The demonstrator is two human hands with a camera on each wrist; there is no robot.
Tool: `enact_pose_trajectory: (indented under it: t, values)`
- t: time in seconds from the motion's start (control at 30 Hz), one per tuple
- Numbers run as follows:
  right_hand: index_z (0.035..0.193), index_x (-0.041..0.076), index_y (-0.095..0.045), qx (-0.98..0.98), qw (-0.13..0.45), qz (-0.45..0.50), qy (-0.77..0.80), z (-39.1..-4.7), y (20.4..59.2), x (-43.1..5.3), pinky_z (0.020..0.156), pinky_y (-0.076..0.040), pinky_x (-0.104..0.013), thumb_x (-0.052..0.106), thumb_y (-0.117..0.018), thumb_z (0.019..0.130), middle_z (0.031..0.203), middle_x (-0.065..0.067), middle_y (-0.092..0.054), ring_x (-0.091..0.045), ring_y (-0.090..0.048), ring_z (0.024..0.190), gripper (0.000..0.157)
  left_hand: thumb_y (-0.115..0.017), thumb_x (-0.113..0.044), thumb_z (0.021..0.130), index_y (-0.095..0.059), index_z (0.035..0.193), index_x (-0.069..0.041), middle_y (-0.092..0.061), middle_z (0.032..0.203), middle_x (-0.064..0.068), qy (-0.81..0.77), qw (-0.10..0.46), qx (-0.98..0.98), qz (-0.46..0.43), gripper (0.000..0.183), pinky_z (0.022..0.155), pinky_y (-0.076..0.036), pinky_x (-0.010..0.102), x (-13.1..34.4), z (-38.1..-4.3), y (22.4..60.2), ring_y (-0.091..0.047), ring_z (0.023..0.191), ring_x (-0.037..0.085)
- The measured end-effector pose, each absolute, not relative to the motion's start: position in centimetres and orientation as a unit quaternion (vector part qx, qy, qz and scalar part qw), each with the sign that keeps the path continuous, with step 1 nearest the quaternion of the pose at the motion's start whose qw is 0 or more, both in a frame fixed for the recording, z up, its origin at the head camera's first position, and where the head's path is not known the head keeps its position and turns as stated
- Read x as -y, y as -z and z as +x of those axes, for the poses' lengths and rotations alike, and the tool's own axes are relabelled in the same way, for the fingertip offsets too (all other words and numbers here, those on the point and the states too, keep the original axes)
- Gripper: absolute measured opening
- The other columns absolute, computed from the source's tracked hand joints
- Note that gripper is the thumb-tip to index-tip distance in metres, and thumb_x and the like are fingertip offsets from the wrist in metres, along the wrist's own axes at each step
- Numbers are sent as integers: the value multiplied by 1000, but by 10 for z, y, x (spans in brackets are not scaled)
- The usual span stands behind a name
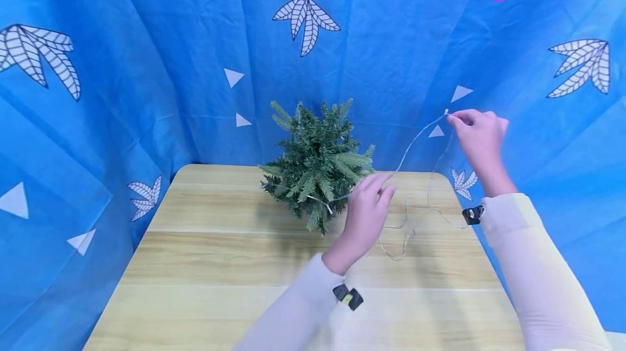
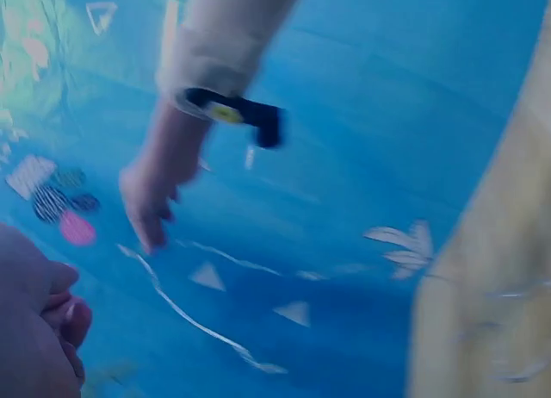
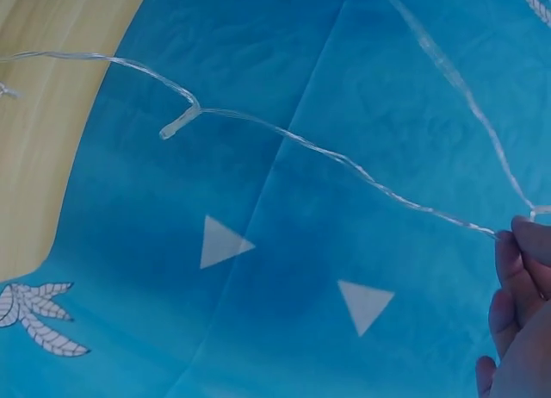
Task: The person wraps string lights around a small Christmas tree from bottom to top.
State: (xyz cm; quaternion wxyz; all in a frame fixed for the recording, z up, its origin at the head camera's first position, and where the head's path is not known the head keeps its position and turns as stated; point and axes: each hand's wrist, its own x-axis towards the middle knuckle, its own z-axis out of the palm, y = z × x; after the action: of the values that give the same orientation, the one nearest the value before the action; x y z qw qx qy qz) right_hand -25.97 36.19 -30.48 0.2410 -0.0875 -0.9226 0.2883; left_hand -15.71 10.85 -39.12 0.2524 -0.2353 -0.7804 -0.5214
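Note:
A small green artificial Christmas tree stands upright at the back of the wooden table. A thin, clear string of fairy lights crosses its front branches and runs right to my left hand, beside the tree. My left hand's fingers curl around the wire, though the exact contact is hidden. From there the wire rises to my right hand, held high at the right, whose thumb and forefinger pinch it next to a small bulb. In the right wrist view, another bulb hangs from the wire beyond my right hand.
Loose loops of the light string lie on the table to the right of the tree. A blue patterned curtain hangs behind and along both sides of the table. Black wrist cameras sit on both sleeves.

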Motion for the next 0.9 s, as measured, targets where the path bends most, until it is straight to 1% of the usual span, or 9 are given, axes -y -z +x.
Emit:
enact_pose_trajectory:
  t: [0.07, 0.13, 0.23, 0.3, 0.43, 0.53, 0.7, 0.8, 0.9]
  values:
    - [125, 8, -71, 924, 247, -80, -280, -259, 304, -356, 100, -20, -52, 48, -56, 101, 109, -15, -64, -30, -41, 111, 49, -62, -17, 99, -68, 125, -5, -70, 126, 8, 511, 242, 787, -248, 29, 89, -49, 11, -111, -165, 366, -67, 96, 14]
    - [124, 7, -72, 925, 255, -72, -272, -258, 302, -351, 101, -20, -52, 47, -56, 101, 109, -16, -65, -30, -42, 110, 49, -62, -18, 100, -68, 126, -6, -69, 128, 8, 497, 231, 795, -259, 29, 97, -47, 14, -113, -174, 343, -67, 106, 16]
    - [122, 5, -72, 925, 270, -57, -262, -258, 299, -344, 105, -18, -53, 45, -56, 101, 109, -19, -68, -32, -45, 109, 47, -62, -21, 101, -67, 128, -11, -69, 129, 3, 457, 213, 819, -273, 30, 105, -44, 20, -115, -187, 317, -63, 119, 15]
    - [121, 4, -73, 924, 277, -46, -258, -259, 297, -340, 106, -17, -53, 43, -58, 101, 107, -20, -69, -33, -47, 109, 45, -63, -22, 101, -67, 129, -12, -69, 128, 2, 430, 204, 832, -285, 30, 103, -45, 22, -117, -196, 304, -62, 118, 14]
    - [117, 3, -74, 922, 292, -28, -254, -260, 296, -333, 107, -17, -54, 38, -60, 101, 105, -22, -72, -35, -50, 107, 41, -63, -25, 101, -67, 130, -14, -69, 126, -1, 378, 187, 855, -303, 31, 99, -46, 22, -123, -215, 284, -62, 115, 12]
    - [114, 2, -75, 918, 306, -15, -251, -260, 296, -327, 106, -19, -53, 35, -63, 100, 102, -22, -74, -35, -51, 102, 38, -61, -26, 102, -66, 132, -16, -68, 126, -3, 339, 181, 870, -311, 32, 101, -45, 24, -130, -231, 275, -62, 115, 12]
    - [111, 0, -76, 916, 333, 7, -225, -260, 295, -316, 102, -22, -54, 30, -65, 99, 100, -22, -74, -35, -52, 97, 33, -55, -28, 105, -64, 134, -17, -67, 125, -4, 278, 184, 883, -332, 32, 105, -42, 27, -143, -256, 267, -60, 115, 12]
    - [111, 0, -76, 915, 343, 21, -209, -259, 294, -310, 100, -23, -55, 26, -66, 99, 102, -22, -74, -36, -52, 96, 30, -53, -28, 106, -65, 132, -17, -66, 122, -3, 251, 186, 887, -339, 31, 105, -43, 27, -148, -267, 266, -60, 113, 12]
    - [110, 0, -76, 911, 357, 36, -204, -258, 294, -305, 99, -24, -55, 23, -67, 98, 102, -22, -75, -35, -51, 93, 27, -53, -26, 106, -66, 130, -16, -66, 120, -2, 251, 178, 890, -338, 30, 102, -45, 24, -152, -276, 267, -60, 112, 12]
